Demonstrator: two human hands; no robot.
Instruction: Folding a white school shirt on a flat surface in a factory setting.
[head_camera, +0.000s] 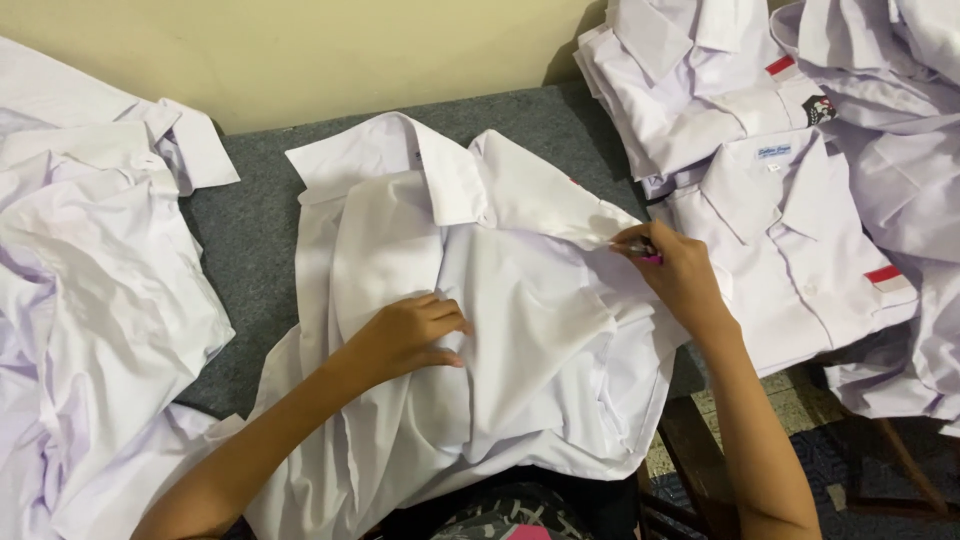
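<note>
Left hand (410, 335) lay flat, fingers spread, on white shirt (520, 300); right hand (675, 270) pinched small pink tool (648, 256) at shirt's right shoulder.

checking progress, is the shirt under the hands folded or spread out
Spread out, rumpled: the shirt lies open across the table, collar up, left hand pressing it, right hand at its edge.

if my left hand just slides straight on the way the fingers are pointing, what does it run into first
The left hand lies flat on the white shirt, fingers pointing right. Sliding on, it would probably first meet the bunched fold of that same shirt, then the right hand, which pinches the cloth with a small pink tool.
</note>
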